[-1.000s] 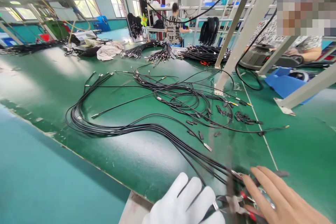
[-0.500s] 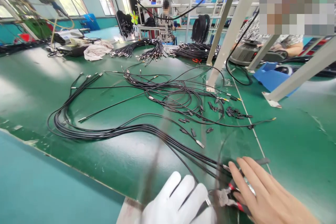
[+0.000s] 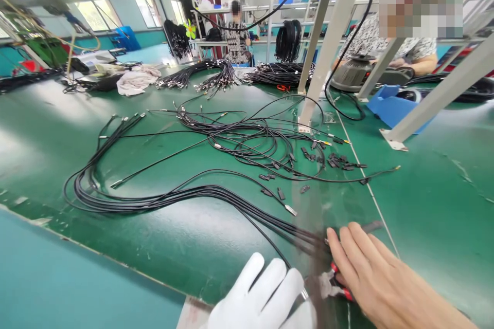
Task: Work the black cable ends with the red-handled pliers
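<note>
My left hand [image 3: 262, 293], in a white glove, is closed on a black cable [image 3: 283, 261] at the bottom centre. The cable's silver end [image 3: 304, 294] sticks out beside the fingertips. To its right, my bare right hand [image 3: 370, 272] grips red-handled pliers [image 3: 328, 286], with their metal jaws turned toward the glove. Part of the handles is hidden under the fingers. Beyond both hands a bundle of black cables [image 3: 208, 191] curves across the green table [image 3: 173, 247], its near ends running to the right fingertips.
Loose cables [image 3: 247, 133] lie tangled mid-table. Small black plastic pieces [image 3: 341, 161] are scattered beside them. White metal legs [image 3: 324, 46] stand on the table. A blue bin [image 3: 389, 105] sits behind, at the right. Two people work farther back. A blurred dark strip crosses near the pliers.
The view has shifted slightly, so the table things appear a little further left. The blurred dark strip has moved right, over the pliers. Both hands keep their holds.
</note>
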Demonstrator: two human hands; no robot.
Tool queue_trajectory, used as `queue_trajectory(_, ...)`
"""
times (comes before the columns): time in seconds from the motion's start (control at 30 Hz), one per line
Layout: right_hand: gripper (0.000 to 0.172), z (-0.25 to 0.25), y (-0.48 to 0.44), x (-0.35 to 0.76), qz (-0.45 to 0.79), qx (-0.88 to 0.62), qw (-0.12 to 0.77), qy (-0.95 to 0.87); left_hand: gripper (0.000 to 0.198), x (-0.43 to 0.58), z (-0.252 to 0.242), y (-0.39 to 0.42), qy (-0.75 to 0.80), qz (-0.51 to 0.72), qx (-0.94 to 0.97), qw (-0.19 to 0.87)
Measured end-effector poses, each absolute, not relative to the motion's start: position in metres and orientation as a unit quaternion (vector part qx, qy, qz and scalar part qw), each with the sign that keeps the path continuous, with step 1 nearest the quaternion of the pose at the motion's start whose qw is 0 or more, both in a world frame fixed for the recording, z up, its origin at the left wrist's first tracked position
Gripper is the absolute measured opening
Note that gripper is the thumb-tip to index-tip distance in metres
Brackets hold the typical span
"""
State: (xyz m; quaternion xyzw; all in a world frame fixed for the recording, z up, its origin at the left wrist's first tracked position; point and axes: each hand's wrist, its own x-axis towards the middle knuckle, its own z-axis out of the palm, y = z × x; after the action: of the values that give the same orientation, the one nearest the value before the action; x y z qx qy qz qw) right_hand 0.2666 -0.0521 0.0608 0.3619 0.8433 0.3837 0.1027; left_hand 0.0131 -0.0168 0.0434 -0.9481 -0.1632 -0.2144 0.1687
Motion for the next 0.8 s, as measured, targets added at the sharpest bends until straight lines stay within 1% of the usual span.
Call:
queue_trajectory(0.1,0.053,0.063,-0.052,0.267,0.392,0.343,0.127,0.844,0.012,0.013,0.044,-0.016,-0.159,-0.208,-0.950,0.169)
queue_trajectory(0.17,0.053,0.065,-0.052,0.266,0.392,0.337,0.133,0.846,0.012,0.013,0.045,-0.016,-0.161,-0.208,-0.950,0.172)
queue_trajectory(0.33,0.041,0.072,-0.051,0.264,0.346,0.361,0.139,0.855,0.010,0.015,0.051,-0.017,-0.169,-0.230,-0.943,0.172)
queue_trajectory(0.4,0.039,0.072,-0.051,0.265,0.315,0.384,0.115,0.860,0.010,0.016,0.055,-0.017,-0.169,-0.236,-0.941,0.172)
queue_trajectory(0.5,0.039,0.072,-0.049,0.268,0.264,0.408,0.068,0.871,0.015,0.014,0.059,-0.017,-0.172,-0.189,-0.952,0.170)
queue_trajectory(0.57,0.038,0.073,-0.046,0.269,0.257,0.399,0.078,0.877,0.017,0.013,0.057,-0.018,-0.165,-0.179,-0.955,0.172)
queue_trajectory(0.67,0.036,0.074,-0.044,0.267,0.266,0.383,0.103,0.879,0.012,0.013,0.049,-0.018,-0.166,-0.221,-0.945,0.177)
queue_trajectory(0.73,0.034,0.073,-0.043,0.266,0.258,0.391,0.089,0.879,0.008,0.013,0.046,-0.018,-0.174,-0.228,-0.942,0.177)
queue_trajectory(0.8,0.034,0.071,-0.042,0.266,0.254,0.394,0.067,0.881,0.008,0.013,0.046,-0.017,-0.169,-0.213,-0.947,0.173)
